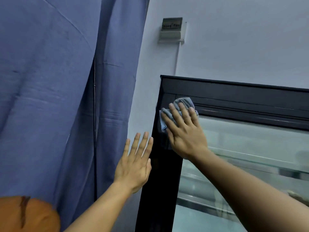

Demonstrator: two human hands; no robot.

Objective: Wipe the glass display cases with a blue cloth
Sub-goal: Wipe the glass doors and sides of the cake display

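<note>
Nearest of all, a rounded orange shape with a dark streak (25,215) sat blurred in the lower left corner; what it was could not be told. Two bare forearms reached up and away from the viewer.

The left hand (133,166) was raised with its fingers straight and close together, holding nothing, just beside the left edge of the tall black-framed glass display case (160,173). Whether it touched that edge could not be told.

The right hand (185,131) lay flat with its fingers spread, pressing a crumpled grey-blue cloth (184,102) against the case's upper left corner, where the black frame met the glass pane (250,148). The cloth bunched out above and to the left of the fingertips, over the dark top rail.

Through the glass, pale horizontal shelves or rails showed one below another, but reflections and blur hid whatever stood on them.

A large blue fabric curtain (50,97) hung in folds to the left of the case, with a thin dark cord running down one crease. Behind both rose a pale painted wall (234,47). High on it, above the case, a small white wall-mounted box with a dark window (172,30) was fixed, and a thin white conduit (177,59) ran down from it toward the case's top.
</note>
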